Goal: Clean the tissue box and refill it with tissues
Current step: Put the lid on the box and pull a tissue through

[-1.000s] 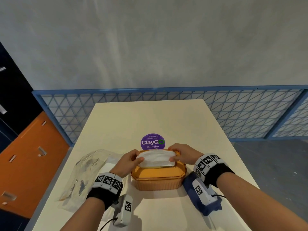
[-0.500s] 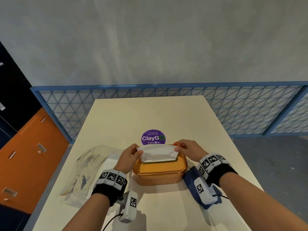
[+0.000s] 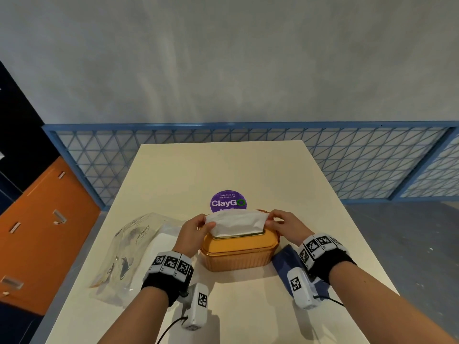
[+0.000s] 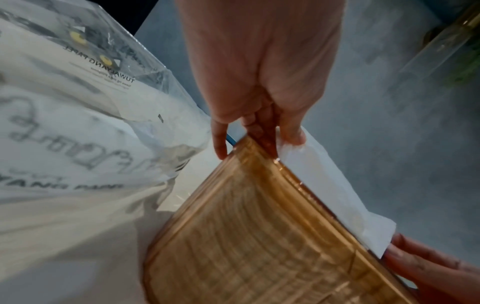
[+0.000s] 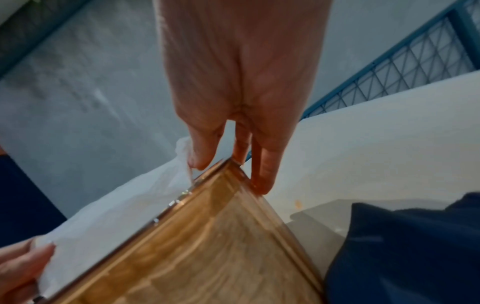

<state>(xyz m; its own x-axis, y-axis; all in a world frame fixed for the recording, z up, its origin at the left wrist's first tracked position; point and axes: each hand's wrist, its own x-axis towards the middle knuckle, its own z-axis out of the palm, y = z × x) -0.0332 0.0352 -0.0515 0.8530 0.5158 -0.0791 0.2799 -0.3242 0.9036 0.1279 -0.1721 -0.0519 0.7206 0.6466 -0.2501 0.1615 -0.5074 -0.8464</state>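
Observation:
An amber plastic tissue box (image 3: 238,254) with its lid on stands on the cream table (image 3: 223,170) in front of me. A white tissue (image 3: 237,223) rises out of the slot in the lid. My left hand (image 3: 196,229) pinches the tissue's left top corner and my right hand (image 3: 280,223) pinches its right top corner, stretching it upright between them. In the left wrist view the left hand (image 4: 259,115) pinches the tissue (image 4: 327,185) along the box (image 4: 259,236) rim. The right wrist view has the right hand (image 5: 233,133) at the box (image 5: 207,246) corner beside the tissue (image 5: 116,205).
A clear plastic tissue pack wrapper (image 3: 131,249) lies left of the box. A dark blue cloth (image 3: 293,266) lies to its right. A purple round sticker (image 3: 228,202) sits behind the box. A blue mesh railing (image 3: 248,155) stands beyond the table's far edge.
Both hands have drawn the tissue upward out of the lid slot, so more of it stands above the box than a second ago. The box has stayed in place.

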